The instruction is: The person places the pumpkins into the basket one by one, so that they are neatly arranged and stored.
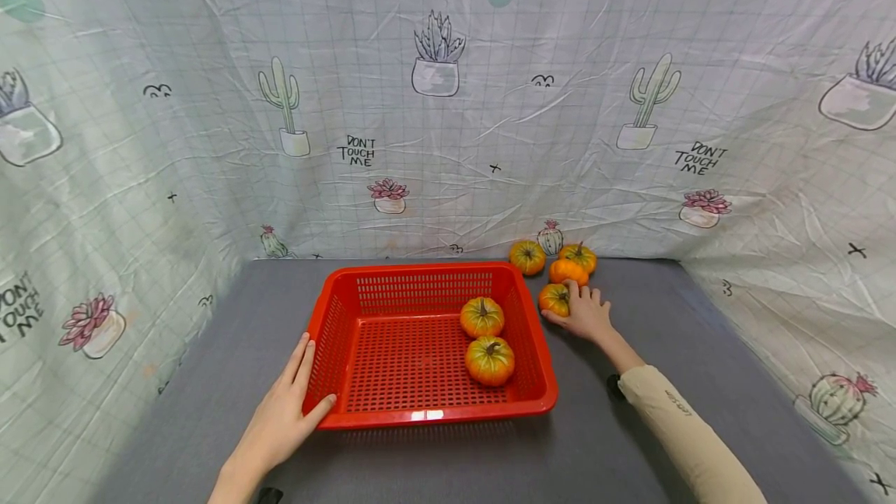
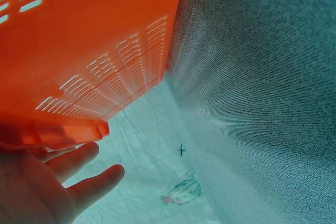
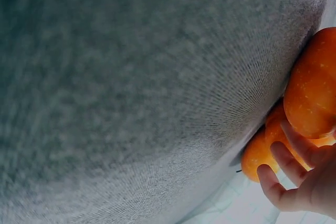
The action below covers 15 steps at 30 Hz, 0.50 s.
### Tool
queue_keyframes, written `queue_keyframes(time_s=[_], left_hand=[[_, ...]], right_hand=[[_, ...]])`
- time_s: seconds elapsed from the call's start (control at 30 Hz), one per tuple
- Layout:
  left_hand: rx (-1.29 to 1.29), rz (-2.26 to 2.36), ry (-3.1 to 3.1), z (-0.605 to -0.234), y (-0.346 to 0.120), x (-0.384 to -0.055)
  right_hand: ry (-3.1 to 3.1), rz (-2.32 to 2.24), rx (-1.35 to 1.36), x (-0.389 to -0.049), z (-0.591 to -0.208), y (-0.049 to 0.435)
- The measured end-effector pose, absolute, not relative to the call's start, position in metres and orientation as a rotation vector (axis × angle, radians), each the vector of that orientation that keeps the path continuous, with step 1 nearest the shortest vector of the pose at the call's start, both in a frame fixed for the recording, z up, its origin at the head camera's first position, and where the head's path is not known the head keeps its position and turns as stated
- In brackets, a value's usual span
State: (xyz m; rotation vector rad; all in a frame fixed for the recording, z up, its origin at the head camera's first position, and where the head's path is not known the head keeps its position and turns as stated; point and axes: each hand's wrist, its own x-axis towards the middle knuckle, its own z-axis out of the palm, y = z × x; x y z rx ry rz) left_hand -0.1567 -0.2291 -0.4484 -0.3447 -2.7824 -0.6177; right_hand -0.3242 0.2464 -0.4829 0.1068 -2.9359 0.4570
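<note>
A red plastic basket point(image 1: 437, 416) with slotted walls holds two small orange-and-green pumpkins, one pumpkin point(image 1: 482, 317) behind the other pumpkin point(image 1: 490, 362), along its right side. My left hand point(image 1: 280, 411) rests against the basket's left rim, fingers straight, thumb at the front corner. Right of the basket, my right hand point(image 1: 586, 316) has its thumb and fingers around a small pumpkin point(image 1: 553, 299) on the table. In the right wrist view that pumpkin point(image 3: 312, 85) is cut off by the frame edge, and the thumb is out of sight.
Behind the right hand sit an orange pumpkin point(image 1: 568, 271), a greenish pumpkin point(image 1: 581, 254) and another pumpkin point(image 1: 526, 257), near the back edge. A grey cloth covers the table point(image 1: 630, 426). A printed curtain point(image 1: 434, 146) stands at the back and sides.
</note>
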Motion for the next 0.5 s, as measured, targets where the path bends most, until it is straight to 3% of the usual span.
queue_keyframes(time_s=[0.5], left_hand=[[-0.343, -0.627, -2.801, -0.4472, -0.2292, -0.1581]], right_hand=[[-2.965, 0.465, 0.152, -0.3220, -0.4821, 0.2462]])
